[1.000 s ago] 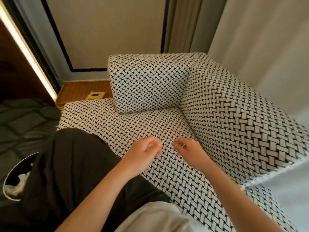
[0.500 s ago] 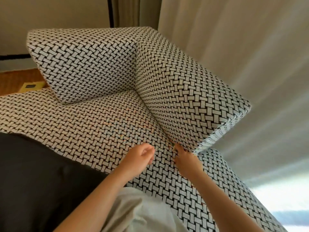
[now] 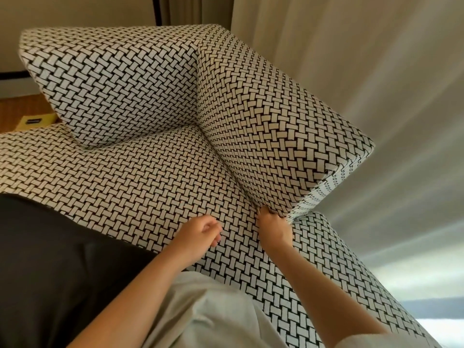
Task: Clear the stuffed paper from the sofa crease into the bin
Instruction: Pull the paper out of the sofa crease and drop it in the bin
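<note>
The sofa seat [image 3: 140, 177] is covered in a black-and-white woven pattern. A long back cushion [image 3: 271, 126] stands on its right side, and the crease [image 3: 226, 167] runs between the two. My right hand [image 3: 273, 224] is at the near end of that crease, fingertips pushed in under the cushion's corner and hidden. My left hand [image 3: 200, 234] hovers just above the seat to its left, fingers loosely curled and holding nothing. No paper shows anywhere, and the bin is out of view.
A second patterned cushion [image 3: 113, 81] lies across the far end of the seat. Pale curtains [image 3: 376, 71] hang close behind the back cushion. A small yellow item [image 3: 34, 121] lies on the wooden floor at far left. My dark-clothed lap [image 3: 50, 259] covers the near left.
My view has swung right, so the bin at lower left has left the frame. My right hand moved from above the seat to the crease and dug its fingertips in. The left hand barely moved.
</note>
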`<action>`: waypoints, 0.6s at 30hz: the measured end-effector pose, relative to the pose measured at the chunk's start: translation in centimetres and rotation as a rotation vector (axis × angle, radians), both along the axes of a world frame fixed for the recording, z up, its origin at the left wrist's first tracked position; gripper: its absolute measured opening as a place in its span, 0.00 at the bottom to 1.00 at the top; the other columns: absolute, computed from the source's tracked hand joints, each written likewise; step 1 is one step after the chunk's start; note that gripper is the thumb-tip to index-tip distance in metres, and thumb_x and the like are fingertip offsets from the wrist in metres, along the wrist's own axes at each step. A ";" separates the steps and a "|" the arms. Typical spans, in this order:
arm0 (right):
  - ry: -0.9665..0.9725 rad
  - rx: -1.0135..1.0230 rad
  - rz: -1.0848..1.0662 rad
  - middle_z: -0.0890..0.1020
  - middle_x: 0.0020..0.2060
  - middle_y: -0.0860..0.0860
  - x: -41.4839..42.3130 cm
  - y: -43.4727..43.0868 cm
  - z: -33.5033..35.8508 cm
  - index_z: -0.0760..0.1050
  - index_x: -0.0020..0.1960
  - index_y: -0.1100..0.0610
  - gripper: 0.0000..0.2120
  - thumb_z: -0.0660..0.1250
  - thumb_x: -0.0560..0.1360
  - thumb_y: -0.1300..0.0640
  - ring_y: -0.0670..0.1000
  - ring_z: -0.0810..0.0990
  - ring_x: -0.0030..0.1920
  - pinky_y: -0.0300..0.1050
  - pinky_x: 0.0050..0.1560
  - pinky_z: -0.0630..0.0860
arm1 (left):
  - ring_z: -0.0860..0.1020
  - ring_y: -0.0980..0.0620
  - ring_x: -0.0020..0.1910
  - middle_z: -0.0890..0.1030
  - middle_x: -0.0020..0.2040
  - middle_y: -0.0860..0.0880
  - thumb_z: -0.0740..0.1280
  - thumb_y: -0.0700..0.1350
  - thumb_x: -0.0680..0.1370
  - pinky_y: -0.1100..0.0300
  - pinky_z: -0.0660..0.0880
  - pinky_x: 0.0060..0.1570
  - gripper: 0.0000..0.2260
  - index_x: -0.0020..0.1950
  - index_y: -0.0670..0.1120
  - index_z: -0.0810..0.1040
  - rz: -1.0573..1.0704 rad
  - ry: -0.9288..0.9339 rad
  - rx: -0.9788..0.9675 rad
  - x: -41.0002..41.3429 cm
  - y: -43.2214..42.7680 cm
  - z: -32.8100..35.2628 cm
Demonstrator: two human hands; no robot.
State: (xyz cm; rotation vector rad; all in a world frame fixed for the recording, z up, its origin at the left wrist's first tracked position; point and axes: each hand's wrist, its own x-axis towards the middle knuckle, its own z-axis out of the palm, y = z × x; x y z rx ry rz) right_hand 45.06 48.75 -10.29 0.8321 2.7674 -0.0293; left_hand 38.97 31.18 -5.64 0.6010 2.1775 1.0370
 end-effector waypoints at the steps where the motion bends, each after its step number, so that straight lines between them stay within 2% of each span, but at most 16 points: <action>1: 0.029 -0.006 0.004 0.80 0.48 0.54 0.2 0.2 -0.2 0.66 0.60 0.59 0.12 0.59 0.77 0.64 0.52 0.81 0.46 0.42 0.43 0.77 | 0.78 0.55 0.45 0.80 0.45 0.51 0.57 0.47 0.80 0.60 0.75 0.51 0.09 0.48 0.48 0.75 0.000 -0.009 0.005 0.2 0.2 0.1; 3: 0.109 -0.012 0.030 0.81 0.46 0.54 0.6 0.5 -0.7 0.67 0.59 0.59 0.10 0.58 0.78 0.65 0.52 0.81 0.44 0.42 0.42 0.78 | 0.78 0.54 0.46 0.80 0.45 0.50 0.56 0.46 0.80 0.59 0.75 0.52 0.09 0.48 0.46 0.76 -0.013 -0.012 0.014 0.5 0.8 0.4; 4: 0.201 -0.011 0.069 0.81 0.43 0.53 0.8 0.6 -1.2 0.68 0.57 0.60 0.08 0.58 0.78 0.65 0.51 0.81 0.40 0.40 0.38 0.78 | 0.78 0.54 0.46 0.80 0.45 0.50 0.56 0.47 0.80 0.59 0.75 0.52 0.09 0.48 0.46 0.76 -0.025 -0.003 0.011 0.6 1.0 0.6; 6: 0.479 -0.078 0.148 0.76 0.30 0.49 1.8 0.9 -2.1 0.73 0.46 0.60 0.05 0.60 0.77 0.67 0.46 0.74 0.26 0.32 0.24 0.68 | 0.78 0.53 0.48 0.80 0.48 0.49 0.56 0.48 0.80 0.57 0.75 0.53 0.10 0.50 0.47 0.76 -0.043 0.019 -0.001 0.8 1.8 0.7; 7: 0.623 -0.110 0.157 0.72 0.28 0.46 2.4 1.0 -2.4 0.73 0.40 0.59 0.07 0.61 0.76 0.66 0.45 0.69 0.23 0.29 0.21 0.62 | 0.78 0.52 0.50 0.80 0.50 0.49 0.56 0.48 0.80 0.57 0.74 0.54 0.10 0.53 0.47 0.75 -0.046 0.023 -0.008 0.9 2.3 0.7; 8: 0.749 -0.144 0.152 0.70 0.29 0.46 3.0 1.0 -2.5 0.73 0.37 0.59 0.09 0.61 0.76 0.64 0.45 0.67 0.24 0.27 0.22 0.60 | 0.76 0.53 0.52 0.79 0.53 0.49 0.56 0.49 0.80 0.59 0.72 0.54 0.11 0.56 0.47 0.74 -0.048 0.021 -0.018 1.0 2.9 0.7; 10: 0.878 -0.258 0.136 0.72 0.36 0.47 4.3 0.8 -2.9 0.74 0.37 0.61 0.09 0.62 0.76 0.61 0.46 0.70 0.31 0.29 0.29 0.65 | 0.73 0.54 0.57 0.75 0.60 0.50 0.55 0.50 0.80 0.62 0.68 0.53 0.15 0.64 0.48 0.71 -0.065 -0.009 -0.051 1.3 4.6 0.6; 12: 0.935 -0.401 0.105 0.73 0.38 0.46 5.1 0.5 -2.8 0.74 0.39 0.62 0.09 0.61 0.76 0.61 0.45 0.71 0.36 0.32 0.33 0.68 | 0.70 0.52 0.62 0.71 0.66 0.49 0.53 0.51 0.81 0.62 0.65 0.56 0.17 0.69 0.47 0.66 -0.088 -0.070 -0.073 2.0 6.6 0.8; 15: 0.912 -0.690 0.027 0.73 0.32 0.42 5.9 -0.7 -1.1 0.74 0.39 0.56 0.09 0.61 0.77 0.62 0.41 0.70 0.32 0.31 0.33 0.66 | 0.66 0.50 0.67 0.66 0.70 0.48 0.51 0.51 0.82 0.60 0.62 0.61 0.20 0.72 0.48 0.62 -0.084 -0.167 -0.032 3.3 8.1 0.9; 17: 0.872 -0.856 -0.039 0.76 0.31 0.42 6.2 -1.8 0.1 0.77 0.40 0.53 0.10 0.62 0.76 0.64 0.42 0.74 0.33 0.33 0.35 0.71 | 0.69 0.50 0.65 0.70 0.67 0.48 0.50 0.52 0.82 0.59 0.63 0.64 0.18 0.68 0.48 0.66 -0.039 -0.273 0.014 4.0 7.7 0.2; 18: 0.865 -0.932 -0.076 0.79 0.32 0.43 6.1 -2.2 0.5 0.79 0.41 0.52 0.11 0.63 0.76 0.65 0.43 0.78 0.35 0.36 0.37 0.75 | 0.72 0.49 0.62 0.74 0.63 0.47 0.49 0.53 0.81 0.56 0.66 0.65 0.17 0.63 0.48 0.71 -0.010 -0.349 0.036 4.2 7.2 -0.2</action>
